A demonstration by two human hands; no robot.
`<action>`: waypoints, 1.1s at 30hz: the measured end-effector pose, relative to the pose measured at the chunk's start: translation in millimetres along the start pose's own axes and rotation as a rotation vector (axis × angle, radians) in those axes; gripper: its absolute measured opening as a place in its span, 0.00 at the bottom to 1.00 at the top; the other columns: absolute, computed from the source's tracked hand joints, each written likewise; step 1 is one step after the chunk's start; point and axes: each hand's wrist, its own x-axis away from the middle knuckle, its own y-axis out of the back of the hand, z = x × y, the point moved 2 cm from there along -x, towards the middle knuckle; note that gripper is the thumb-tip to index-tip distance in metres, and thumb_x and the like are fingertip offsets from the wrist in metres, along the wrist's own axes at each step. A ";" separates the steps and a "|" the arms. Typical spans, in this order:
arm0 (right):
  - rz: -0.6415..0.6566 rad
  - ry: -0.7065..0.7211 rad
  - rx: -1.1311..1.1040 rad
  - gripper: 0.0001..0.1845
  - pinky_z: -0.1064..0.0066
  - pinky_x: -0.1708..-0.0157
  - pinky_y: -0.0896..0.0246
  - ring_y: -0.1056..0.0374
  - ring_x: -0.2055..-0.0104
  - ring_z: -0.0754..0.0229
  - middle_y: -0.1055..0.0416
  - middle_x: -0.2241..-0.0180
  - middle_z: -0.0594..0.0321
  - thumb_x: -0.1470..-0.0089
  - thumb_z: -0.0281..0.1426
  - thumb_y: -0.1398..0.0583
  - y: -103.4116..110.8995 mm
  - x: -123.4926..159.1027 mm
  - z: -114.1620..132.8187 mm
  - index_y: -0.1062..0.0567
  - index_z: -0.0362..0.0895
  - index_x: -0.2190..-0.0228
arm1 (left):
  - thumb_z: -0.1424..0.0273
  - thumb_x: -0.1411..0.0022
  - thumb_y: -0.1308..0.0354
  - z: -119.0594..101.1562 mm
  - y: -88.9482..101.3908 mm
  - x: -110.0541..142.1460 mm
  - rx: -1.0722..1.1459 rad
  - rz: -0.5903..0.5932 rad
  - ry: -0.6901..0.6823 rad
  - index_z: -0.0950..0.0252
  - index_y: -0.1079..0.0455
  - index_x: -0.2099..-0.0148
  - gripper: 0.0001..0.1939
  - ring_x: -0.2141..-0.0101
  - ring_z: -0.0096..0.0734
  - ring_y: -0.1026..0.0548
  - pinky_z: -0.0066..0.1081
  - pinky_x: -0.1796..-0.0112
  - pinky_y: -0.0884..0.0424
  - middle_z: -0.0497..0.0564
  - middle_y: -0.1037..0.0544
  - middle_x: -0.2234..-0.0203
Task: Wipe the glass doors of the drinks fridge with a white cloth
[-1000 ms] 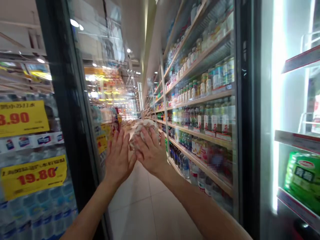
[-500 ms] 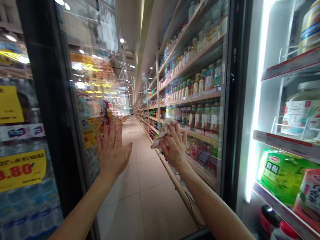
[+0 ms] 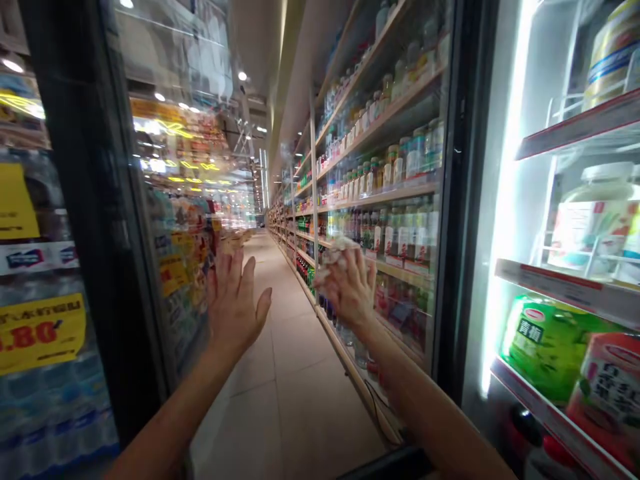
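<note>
1. The cloth is being grasped under the right hand, whose fingers are being extended upward; it is being bunched against the glass pane.
2. The left hand is being held free of any object, fingers spread and pointing up, palm facing the pane; whether the glass is being touched cannot be told.
3. The pane is being stood upright, its long axis running vertically, and is being bordered by a dark left frame and a dark right frame.
4. No clear long axis is being shown by the cloth; its crumpled, blurred edge is being seen above and left of the right hand.
5. Through the glass, a tiled floor is being seen, flanked by long shelves on which bottles are being displayed.
6. At far left, bottled water is being marked by a yellow price sign.
7. At far right, a green pack is being lit by a bright strip.
</note>
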 end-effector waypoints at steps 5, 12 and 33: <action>-0.238 -0.545 0.045 0.22 0.41 0.46 0.60 0.59 0.37 0.48 0.53 0.39 0.46 0.43 0.35 0.56 9.4 -1.2 -73.9 0.33 0.40 0.53 | 0.65 0.42 0.50 7.3 1.4 8.4 -0.042 -0.020 -0.050 0.63 0.58 0.36 0.34 0.39 0.43 0.54 0.47 0.42 0.56 0.58 0.51 0.39; -0.116 0.065 -0.148 0.09 0.52 0.41 0.63 0.54 0.38 0.56 0.36 0.48 0.60 0.46 0.33 0.47 -9.6 19.6 32.8 0.29 0.46 0.73 | 0.66 0.42 0.50 7.6 1.6 15.6 -0.048 0.016 -0.059 0.65 0.56 0.37 0.33 0.38 0.42 0.56 0.48 0.42 0.56 0.60 0.50 0.39; -0.246 -0.376 0.013 0.27 0.41 0.44 0.65 0.64 0.36 0.49 0.53 0.39 0.50 0.43 0.30 0.55 -2.7 -41.1 2.8 0.48 0.44 0.42 | 0.67 0.42 0.49 35.0 19.4 31.6 -0.061 -0.017 -0.012 0.64 0.60 0.36 0.36 0.38 0.41 0.56 0.48 0.42 0.57 0.60 0.51 0.39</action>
